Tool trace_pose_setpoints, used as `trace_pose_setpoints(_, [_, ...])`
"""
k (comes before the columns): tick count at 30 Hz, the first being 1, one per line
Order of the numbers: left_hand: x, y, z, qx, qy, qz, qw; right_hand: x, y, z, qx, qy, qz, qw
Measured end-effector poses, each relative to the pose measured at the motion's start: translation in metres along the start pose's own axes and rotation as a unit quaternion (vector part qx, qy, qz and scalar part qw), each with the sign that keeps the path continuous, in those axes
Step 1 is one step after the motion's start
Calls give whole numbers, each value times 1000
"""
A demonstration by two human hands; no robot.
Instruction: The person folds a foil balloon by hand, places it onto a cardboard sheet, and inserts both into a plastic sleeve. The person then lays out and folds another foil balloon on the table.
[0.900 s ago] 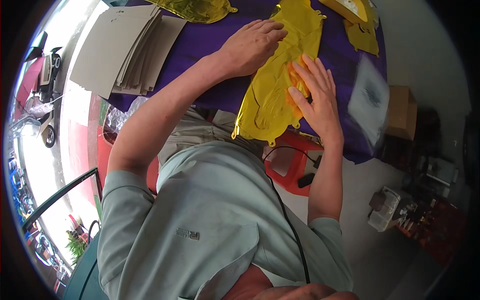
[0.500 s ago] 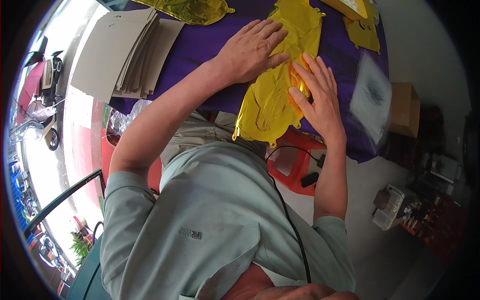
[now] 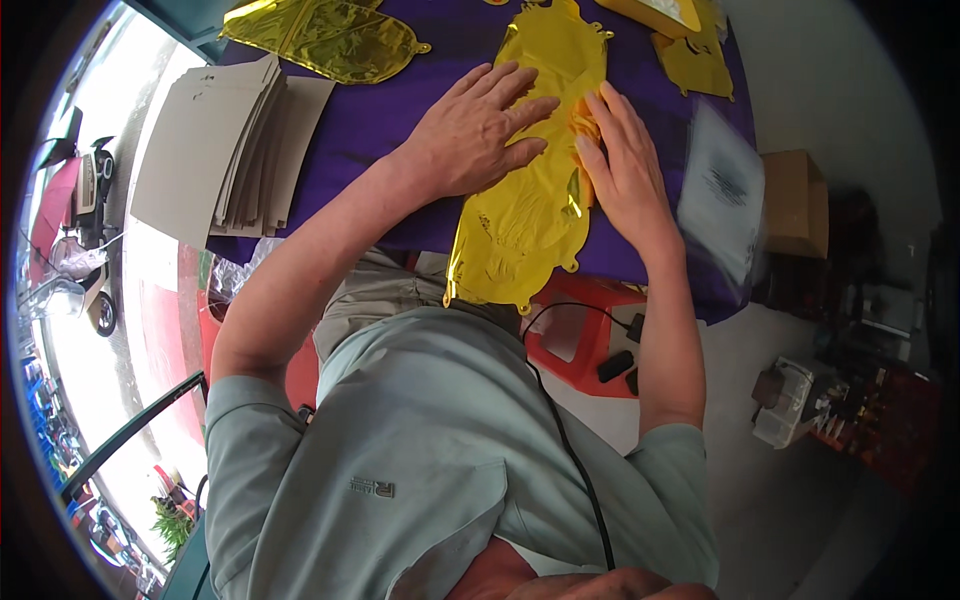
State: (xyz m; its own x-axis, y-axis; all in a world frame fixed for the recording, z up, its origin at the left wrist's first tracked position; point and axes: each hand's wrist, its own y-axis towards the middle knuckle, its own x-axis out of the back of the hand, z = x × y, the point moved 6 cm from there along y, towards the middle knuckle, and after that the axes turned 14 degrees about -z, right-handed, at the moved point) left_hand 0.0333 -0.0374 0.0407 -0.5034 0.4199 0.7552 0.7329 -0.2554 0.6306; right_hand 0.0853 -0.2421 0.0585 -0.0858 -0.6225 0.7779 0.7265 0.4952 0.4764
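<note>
A shiny gold foil balloon (image 3: 520,235), deflated and with small tabs on its rim, lies flat on a purple-covered table, its near end at the front edge. My left hand (image 3: 480,130) is over its left side, palm down and fingers spread. Along the balloon's right edge lies my right hand (image 3: 628,175), fingers stretched out and close together, thumb toward the foil. The foil by these fingers looks crumpled and orange-tinted; whether that is reflection I cannot tell. What is under my palms is hidden.
Stacked grey cardboard sheets (image 3: 205,150) stand left on the purple cloth (image 3: 345,150). Another gold foil piece (image 3: 340,45) is at the far left. At the right are a clear plastic pack (image 3: 722,190), a yellow box (image 3: 655,14) and a cardboard box (image 3: 797,203). A red stool (image 3: 570,355) stands below.
The view has shifted slightly. My right hand has slid farther away along the balloon's right edge, its fingers closer together. My left hand stays over the foil's left side.
</note>
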Motion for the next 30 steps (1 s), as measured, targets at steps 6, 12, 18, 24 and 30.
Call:
trace_pose_setpoints(6, [-1,0,1,8,4,-5,1000,-19,28,-34,36,-124,40,991])
trace_pose_setpoints(12, [2,1,-2,7,4,5,1000,-30,57,-74,36,-165,29,985])
trace_pose_setpoints(18, [0,0,-3,22,-15,-2,1000,-22,67,-82,53,-221,-43,973])
trace_pose_setpoints(24, [-3,2,1,8,-4,-15,1000,-13,6,-11,77,-115,54,989])
trace_pose_setpoints(30, [-3,-4,3,18,-3,-33,999,20,-33,16,80,-90,134,984])
